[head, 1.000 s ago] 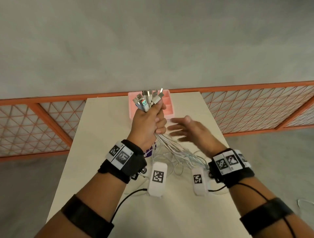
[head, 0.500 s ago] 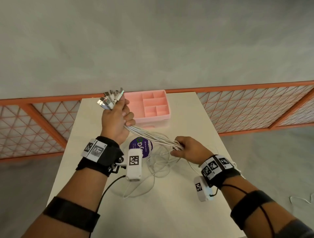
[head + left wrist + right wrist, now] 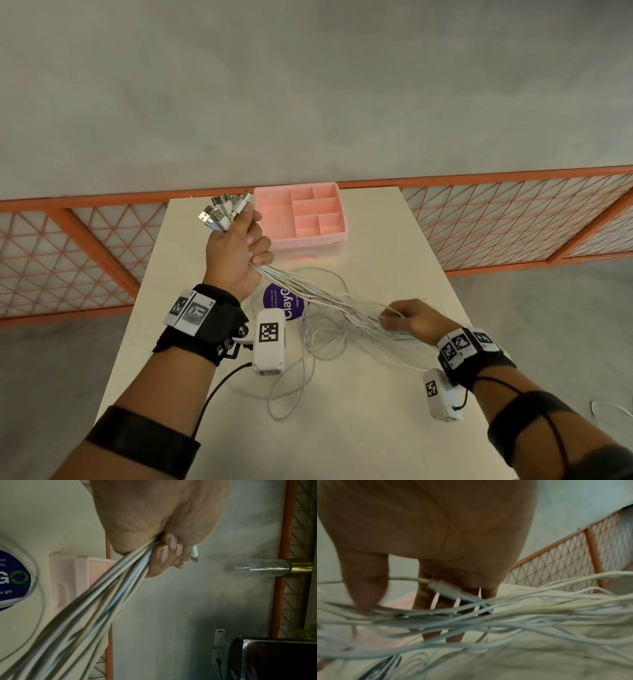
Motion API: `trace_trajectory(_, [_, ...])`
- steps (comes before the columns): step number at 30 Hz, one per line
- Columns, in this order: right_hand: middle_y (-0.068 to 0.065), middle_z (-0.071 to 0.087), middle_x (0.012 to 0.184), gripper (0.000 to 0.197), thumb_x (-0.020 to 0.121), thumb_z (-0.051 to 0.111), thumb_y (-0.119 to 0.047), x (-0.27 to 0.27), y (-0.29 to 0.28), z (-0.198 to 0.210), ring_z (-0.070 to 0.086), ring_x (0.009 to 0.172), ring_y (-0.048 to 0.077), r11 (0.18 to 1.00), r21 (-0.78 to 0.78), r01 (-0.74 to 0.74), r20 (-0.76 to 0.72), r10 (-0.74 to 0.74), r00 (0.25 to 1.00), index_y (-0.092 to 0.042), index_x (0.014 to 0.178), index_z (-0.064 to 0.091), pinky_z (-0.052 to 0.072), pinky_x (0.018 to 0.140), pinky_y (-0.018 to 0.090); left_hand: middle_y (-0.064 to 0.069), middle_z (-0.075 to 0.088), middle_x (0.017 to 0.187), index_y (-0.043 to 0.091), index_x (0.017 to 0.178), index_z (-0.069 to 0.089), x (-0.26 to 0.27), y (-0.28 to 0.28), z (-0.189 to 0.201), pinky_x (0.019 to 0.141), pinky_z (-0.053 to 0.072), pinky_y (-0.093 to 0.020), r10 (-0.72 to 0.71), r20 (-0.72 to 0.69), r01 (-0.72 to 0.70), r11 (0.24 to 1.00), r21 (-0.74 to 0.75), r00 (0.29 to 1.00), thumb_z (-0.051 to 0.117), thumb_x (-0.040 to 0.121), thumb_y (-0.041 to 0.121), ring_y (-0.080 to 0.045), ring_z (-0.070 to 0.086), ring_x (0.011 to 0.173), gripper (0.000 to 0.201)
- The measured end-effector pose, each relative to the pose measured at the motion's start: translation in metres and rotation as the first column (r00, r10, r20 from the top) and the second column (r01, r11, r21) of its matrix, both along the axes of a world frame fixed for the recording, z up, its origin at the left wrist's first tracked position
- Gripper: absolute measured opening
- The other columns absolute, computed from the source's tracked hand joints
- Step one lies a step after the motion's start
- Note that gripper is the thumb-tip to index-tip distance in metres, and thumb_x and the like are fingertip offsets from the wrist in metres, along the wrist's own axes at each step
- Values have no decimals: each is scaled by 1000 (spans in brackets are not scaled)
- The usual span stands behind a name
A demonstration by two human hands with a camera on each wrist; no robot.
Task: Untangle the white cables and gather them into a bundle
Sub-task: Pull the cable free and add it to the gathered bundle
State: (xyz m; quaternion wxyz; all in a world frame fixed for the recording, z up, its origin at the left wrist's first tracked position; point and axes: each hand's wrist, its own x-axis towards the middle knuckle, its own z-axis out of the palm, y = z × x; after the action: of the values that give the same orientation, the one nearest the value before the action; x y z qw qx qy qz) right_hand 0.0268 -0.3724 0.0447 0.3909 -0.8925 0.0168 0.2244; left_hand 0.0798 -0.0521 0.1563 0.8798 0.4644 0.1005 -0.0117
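My left hand is raised over the far left part of the table, fist closed tight round the cables just below their plugs. The plugs fan out above my thumb, metal ends pointing up and away. On the left wrist view my fingers curl fully round the thick bunch of cords, and one plug pokes out past them.

From that fist the cables run down and to the right in a fairly straight sheaf to my right hand, which sits lower, near the table's right edge. On the head view its fingers look curled about the strands. The right wrist view is blurred, so I can only say the cords seem to pass between thumb and fingers, with one connector lying across the fingers; how firmly they are held I cannot tell.

Beyond the right hand the rest of the cables is slack. Loose loops lie on the table between my two forearms, some over a purple sticker.

A pink tray with several compartments stands at the far edge of the table, just beside my left hand. An orange railing with mesh panels runs behind the table.
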Motion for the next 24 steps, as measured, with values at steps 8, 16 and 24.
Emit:
trace_trajectory(8, [-2,67,74,15,95,57,-21,14,-47,13,62,70,19,908,-130,400,364,-331,871,-16,91,71,43,60,26,6,33,52,13,80,57,1,4,-4,38,23,-18,17,-9,-17,999,-37,1000,52,103,32,-5,24,40,30])
trace_trajectory(16, [1,58,62,34,91,61,-46,29,-59,61,53,58,21,767,-54,639,591,-491,640,-19,71,56,33,52,24,6,32,51,13,79,57,-1,-2,1,38,23,-18,10,-14,-11,998,-62,1000,53,103,32,-5,24,39,31])
trace_trajectory(24, [-5,46,146,61,80,67,-24,18,1,39,46,129,14,993,-99,-61,20,63,998,-29,138,48,37,108,32,7,31,52,14,80,56,-9,-23,13,38,23,-18,-59,8,59,992,-108,998,53,103,34,-4,23,40,31])
